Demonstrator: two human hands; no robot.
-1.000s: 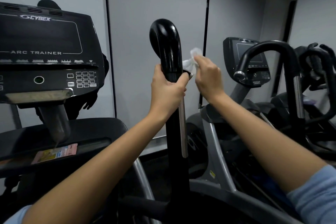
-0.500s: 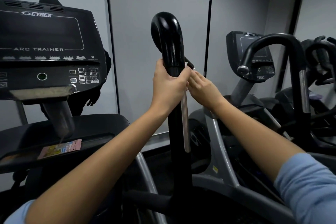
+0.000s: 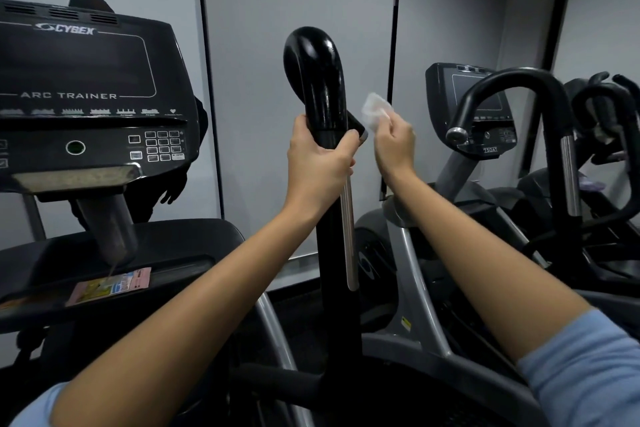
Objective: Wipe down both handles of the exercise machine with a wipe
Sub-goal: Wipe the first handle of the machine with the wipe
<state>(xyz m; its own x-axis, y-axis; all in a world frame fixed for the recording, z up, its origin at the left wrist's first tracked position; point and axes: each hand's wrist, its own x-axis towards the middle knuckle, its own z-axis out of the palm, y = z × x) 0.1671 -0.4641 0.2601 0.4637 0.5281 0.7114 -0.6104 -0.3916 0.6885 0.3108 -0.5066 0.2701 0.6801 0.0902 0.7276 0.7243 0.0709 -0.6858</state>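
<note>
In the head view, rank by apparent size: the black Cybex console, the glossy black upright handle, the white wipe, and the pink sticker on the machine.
1. Black Cybex console
2. Glossy black upright handle
3. Pink sticker
4. White wipe, held in the right hand

The handle stands nearer the camera, so the top two are unsure.

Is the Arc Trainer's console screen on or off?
Off, as far as it shows: the console screen is uniformly dark, with no readout or glow, and only the printed lettering around it is visible.
</note>
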